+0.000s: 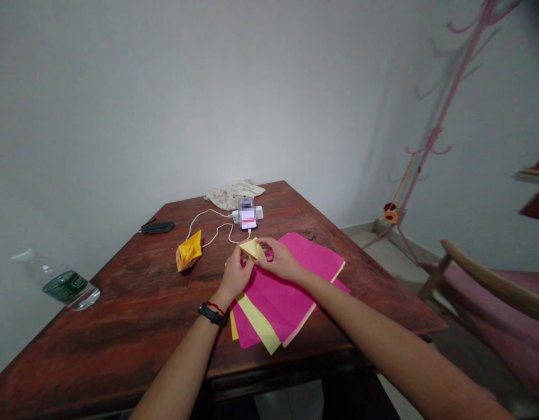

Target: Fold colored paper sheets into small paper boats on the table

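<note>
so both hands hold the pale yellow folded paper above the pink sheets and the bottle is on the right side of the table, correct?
Not quite: the head view shows the bottle on the left side of the table. The left hand and right hand do hold the folded paper above the pink sheets.

Pale yellow paper (253,251), magenta sheets (311,256)

Bare left arm (177,370) and right arm (374,332) reach forward, converging; left grip (234,273) and right grip (280,260) nearly meet, both curled inward.
</note>
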The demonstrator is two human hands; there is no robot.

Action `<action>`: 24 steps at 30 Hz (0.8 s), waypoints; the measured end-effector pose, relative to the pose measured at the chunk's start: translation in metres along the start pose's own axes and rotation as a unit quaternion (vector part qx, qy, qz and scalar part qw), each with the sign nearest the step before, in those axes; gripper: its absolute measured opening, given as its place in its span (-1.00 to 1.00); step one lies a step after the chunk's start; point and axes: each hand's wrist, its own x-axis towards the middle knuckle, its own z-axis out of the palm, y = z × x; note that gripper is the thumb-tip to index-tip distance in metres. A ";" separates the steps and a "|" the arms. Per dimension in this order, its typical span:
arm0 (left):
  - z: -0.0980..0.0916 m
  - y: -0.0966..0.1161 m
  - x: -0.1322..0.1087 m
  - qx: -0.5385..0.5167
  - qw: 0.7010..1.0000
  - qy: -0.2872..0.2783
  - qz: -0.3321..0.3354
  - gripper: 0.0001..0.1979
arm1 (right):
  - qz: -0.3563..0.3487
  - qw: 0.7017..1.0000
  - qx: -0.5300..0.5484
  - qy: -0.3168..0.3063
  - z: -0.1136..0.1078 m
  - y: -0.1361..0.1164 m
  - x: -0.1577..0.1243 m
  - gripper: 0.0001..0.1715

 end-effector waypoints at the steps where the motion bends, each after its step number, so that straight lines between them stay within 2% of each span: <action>1: 0.000 0.001 0.000 0.010 1.000 0.003 0.008 -0.53 | -0.002 1.000 0.001 -0.003 0.000 -0.002 0.000 -0.35; 5: -0.003 0.001 0.001 0.034 0.999 0.008 0.033 -0.50 | 0.003 1.000 0.028 -0.003 0.001 -0.007 -0.002 -0.37; 9: -0.003 -0.001 0.001 0.024 0.999 0.003 0.030 -0.44 | 0.035 0.994 0.103 0.011 0.003 -0.008 0.001 -0.38; 13: -0.001 0.001 0.002 -0.088 0.995 -0.003 -0.051 -0.49 | 0.091 0.978 0.185 0.043 0.002 -0.002 0.007 -0.45; 18: -0.002 0.009 0.003 -0.235 0.961 0.003 -0.144 -0.54 | 0.188 0.942 0.271 0.065 -0.002 0.001 0.012 -0.60; 21: -0.005 0.013 0.004 -0.277 0.945 0.004 -0.174 -0.54 | 0.209 0.930 0.292 0.082 -0.006 -0.001 0.012 -0.66; 24: -0.008 0.015 0.003 -0.306 0.932 -0.008 -0.195 -0.55 | 0.216 0.932 0.281 0.078 -0.010 -0.002 0.011 -0.69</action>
